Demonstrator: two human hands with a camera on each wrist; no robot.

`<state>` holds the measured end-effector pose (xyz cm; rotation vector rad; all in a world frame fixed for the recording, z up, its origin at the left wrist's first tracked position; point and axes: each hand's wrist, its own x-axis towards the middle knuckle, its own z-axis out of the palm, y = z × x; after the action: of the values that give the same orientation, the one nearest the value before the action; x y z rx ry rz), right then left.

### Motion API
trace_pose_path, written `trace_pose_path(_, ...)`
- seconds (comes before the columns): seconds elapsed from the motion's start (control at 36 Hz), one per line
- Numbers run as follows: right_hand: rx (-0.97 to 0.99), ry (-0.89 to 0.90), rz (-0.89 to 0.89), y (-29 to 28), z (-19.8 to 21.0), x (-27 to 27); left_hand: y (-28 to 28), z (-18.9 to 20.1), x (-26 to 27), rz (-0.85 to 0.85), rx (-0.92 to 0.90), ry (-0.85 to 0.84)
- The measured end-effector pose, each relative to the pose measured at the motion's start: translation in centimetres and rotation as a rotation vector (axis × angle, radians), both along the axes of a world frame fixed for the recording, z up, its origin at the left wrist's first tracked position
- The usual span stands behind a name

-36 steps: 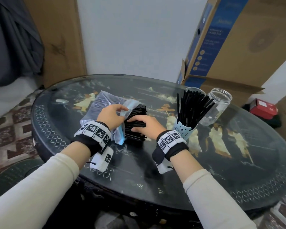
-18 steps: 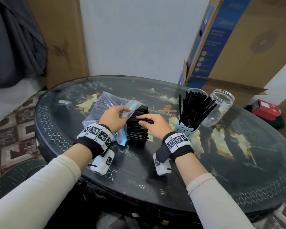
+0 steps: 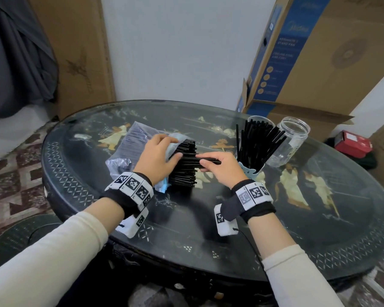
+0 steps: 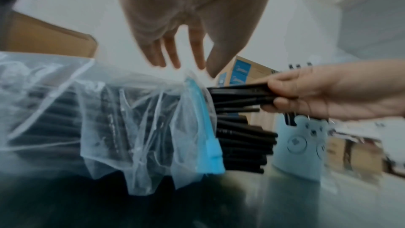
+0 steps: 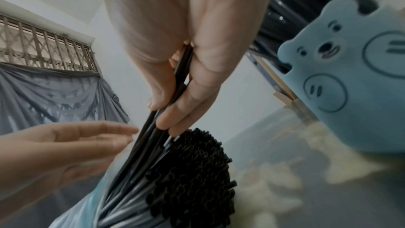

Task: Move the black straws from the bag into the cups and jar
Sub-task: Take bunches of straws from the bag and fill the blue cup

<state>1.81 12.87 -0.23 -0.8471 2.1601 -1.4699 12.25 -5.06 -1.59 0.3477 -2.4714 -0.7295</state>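
A clear bag (image 3: 129, 147) with a blue zip strip lies on the table, and a thick bundle of black straws (image 3: 184, 173) sticks out of its mouth. My left hand (image 3: 171, 149) rests on the bag's mouth with straight fingers (image 4: 173, 55). My right hand (image 3: 208, 162) grips a few straws (image 4: 236, 91) at the top of the bundle, drawn partly out to the right. Just right of it stands a blue bear cup (image 3: 251, 172) full of straws (image 3: 257, 142). Behind it are a clear cup (image 3: 256, 119) and an empty clear jar (image 3: 290, 140).
The round black glass-topped table (image 3: 208, 229) has bare surface in front of my hands and to the right. Large cardboard boxes (image 3: 319, 63) lean against the wall behind the cups. A red box (image 3: 353, 144) lies beyond the table's right edge.
My right hand left the side of the bundle, took hold of a few top straws and is drawing them out to the right. My left hand stays on the bag's mouth.
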Motion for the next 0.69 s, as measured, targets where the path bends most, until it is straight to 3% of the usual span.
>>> trace_pose_path(0.11,0.040,0.050,-0.005,0.9,1.1,0.5,1.7,0.8,-1.0,-0.258,-0.080,-0.153)
trace_pose_path(0.28,0.042,0.165,0.001,2.6,2.7,1.3,2.9,1.0,-3.6,-0.306,-0.189,-0.293)
trace_pose_path(0.36,0.044,0.235,-0.006,3.8,3.5,1.6,3.5,0.9,-4.3,-0.317,-0.176,-0.268)
trace_pose_path(0.53,0.010,0.475,0.014,6.4,6.8,2.2,5.7,2.4,-4.7,-0.332,-0.015,-0.095)
trace_pose_path(0.69,-0.281,0.654,-0.116,7.3,10.7,3.8,9.8,5.2,-4.4,-0.376,0.372,0.011)
